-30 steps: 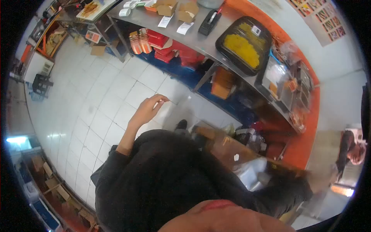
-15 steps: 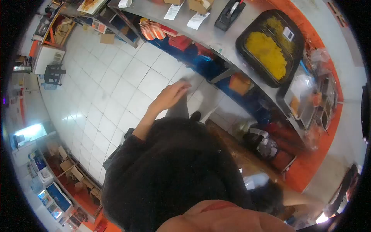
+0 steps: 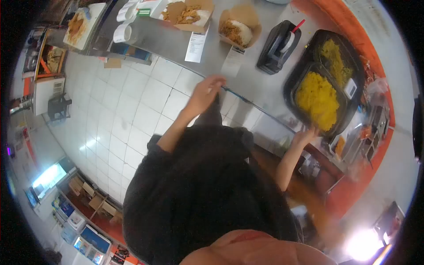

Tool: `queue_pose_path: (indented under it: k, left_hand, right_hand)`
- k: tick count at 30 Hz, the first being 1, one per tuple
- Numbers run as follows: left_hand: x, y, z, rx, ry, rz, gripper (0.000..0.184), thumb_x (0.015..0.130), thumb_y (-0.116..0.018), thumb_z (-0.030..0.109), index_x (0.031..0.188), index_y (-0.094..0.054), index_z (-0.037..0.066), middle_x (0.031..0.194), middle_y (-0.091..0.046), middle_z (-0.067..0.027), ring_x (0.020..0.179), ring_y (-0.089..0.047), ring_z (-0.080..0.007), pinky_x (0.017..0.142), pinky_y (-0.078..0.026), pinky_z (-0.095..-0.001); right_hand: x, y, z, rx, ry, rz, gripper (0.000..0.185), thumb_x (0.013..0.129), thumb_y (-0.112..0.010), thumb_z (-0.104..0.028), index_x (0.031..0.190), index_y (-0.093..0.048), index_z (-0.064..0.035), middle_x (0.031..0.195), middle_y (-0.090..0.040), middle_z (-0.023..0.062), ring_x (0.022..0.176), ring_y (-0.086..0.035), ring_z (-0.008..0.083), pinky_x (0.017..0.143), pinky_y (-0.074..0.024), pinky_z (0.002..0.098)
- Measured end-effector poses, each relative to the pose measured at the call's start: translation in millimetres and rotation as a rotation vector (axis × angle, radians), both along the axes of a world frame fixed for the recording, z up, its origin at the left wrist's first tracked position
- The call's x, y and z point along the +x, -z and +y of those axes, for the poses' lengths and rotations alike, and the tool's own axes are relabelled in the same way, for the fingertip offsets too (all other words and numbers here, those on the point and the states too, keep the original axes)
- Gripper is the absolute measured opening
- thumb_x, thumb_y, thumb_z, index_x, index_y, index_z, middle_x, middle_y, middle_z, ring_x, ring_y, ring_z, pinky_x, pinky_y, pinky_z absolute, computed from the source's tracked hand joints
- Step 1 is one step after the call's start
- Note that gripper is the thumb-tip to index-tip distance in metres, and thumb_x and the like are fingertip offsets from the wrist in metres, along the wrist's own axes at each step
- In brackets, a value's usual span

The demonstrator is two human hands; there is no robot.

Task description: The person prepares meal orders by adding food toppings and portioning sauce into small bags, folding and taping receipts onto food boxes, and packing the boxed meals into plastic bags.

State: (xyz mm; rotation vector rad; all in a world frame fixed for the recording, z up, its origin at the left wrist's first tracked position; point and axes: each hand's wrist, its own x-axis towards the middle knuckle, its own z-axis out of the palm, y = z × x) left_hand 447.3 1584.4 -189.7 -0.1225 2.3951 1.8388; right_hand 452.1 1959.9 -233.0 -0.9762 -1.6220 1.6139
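My left hand [image 3: 205,93] is held low by the front edge of the steel counter [image 3: 176,66], its fingers loosely bent and apart with nothing visible in them. My right hand [image 3: 304,135] reaches to the near rim of a black divided tray [image 3: 289,84]; its fingers are stretched out and slightly blurred. Whether they touch the rim I cannot tell. Yellow rice [image 3: 319,99] fills the tray's larger compartment, and a thinner layer of yellow food [image 3: 334,59] lies in the other. A black tape dispenser [image 3: 273,55] stands left of the tray.
Two cardboard boxes, one with meat and rice [image 3: 236,33] and another [image 3: 191,17], sit at the back, with paper receipts [image 3: 196,46] by them. Paper rolls [image 3: 122,33] and a stained white board [image 3: 84,26] are further left. Metal containers [image 3: 369,137] stand at right.
I have come closer to the counter, and more of its top shows. My right hand has swung forward from the lower right to the tray. My left hand is slightly further forward.
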Motion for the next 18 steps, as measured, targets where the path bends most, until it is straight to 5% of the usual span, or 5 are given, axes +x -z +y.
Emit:
queue_pose_path:
  k: [2,9,13,17,18]
  left_hand:
    - [-26.6,27.7,36.0,0.088,0.193,-0.080,0.026,0.093,-0.049,0.019,0.108,-0.058,0.000,0.101,-0.065,-0.0132,0.092,-0.061,-0.0212,0.083,-0.046,-0.0324]
    - [-57.7,121.1,231.8,0.401,0.305,-0.254,0.048,0.095,-0.049,0.020,0.136,-0.032,0.004,0.125,-0.050,-0.0115,0.108,-0.052,-0.0186,0.094,-0.041,-0.0312]
    - [-66.6,118.6,272.7,0.405,0.061,-0.565,0.073,0.093,-0.036,0.050,0.139,-0.021,-0.005,0.137,-0.036,-0.0280,0.127,-0.035,-0.0412,0.107,-0.025,-0.0424]
    - [-58.4,31.2,240.5,0.382,-0.008,-0.493,0.062,0.094,-0.041,0.050,0.131,-0.029,0.002,0.130,-0.039,-0.0115,0.117,-0.041,-0.0234,0.096,-0.036,-0.0432]
    - [-56.3,9.1,234.0,0.373,0.046,-0.562,0.058,0.095,-0.037,0.050,0.128,-0.033,0.003,0.126,-0.042,-0.0112,0.115,-0.044,-0.0223,0.096,-0.037,-0.0410]
  right_hand:
    - [-9.3,9.2,12.4,-0.542,0.234,-0.049,0.031,0.092,-0.044,-0.008,0.121,-0.044,0.0036,0.115,-0.050,0.0147,0.100,-0.053,0.0258,0.084,-0.0442,0.0350]
    - [-2.6,44.4,62.3,-0.807,0.334,0.084,0.023,0.091,-0.039,-0.008,0.100,-0.052,0.0084,0.101,-0.055,0.0191,0.098,-0.051,0.0301,0.087,-0.0445,0.0449]
    - [17.5,49.8,92.9,-1.099,0.351,-0.051,0.020,0.089,-0.042,-0.007,0.102,-0.051,0.0055,0.098,-0.053,0.0176,0.099,-0.049,0.0296,0.089,-0.0419,0.0511]
    - [30.6,-24.2,50.2,-0.163,-0.341,-0.544,0.021,0.085,-0.046,-0.005,0.102,-0.056,0.0016,0.105,-0.055,0.0115,0.096,-0.053,0.0231,0.089,-0.0397,0.0374]
    - [32.4,-38.2,50.8,-0.376,-0.269,-0.256,0.023,0.086,-0.045,-0.005,0.105,-0.055,0.0020,0.106,-0.055,0.0113,0.096,-0.053,0.0215,0.086,-0.0408,0.0359]
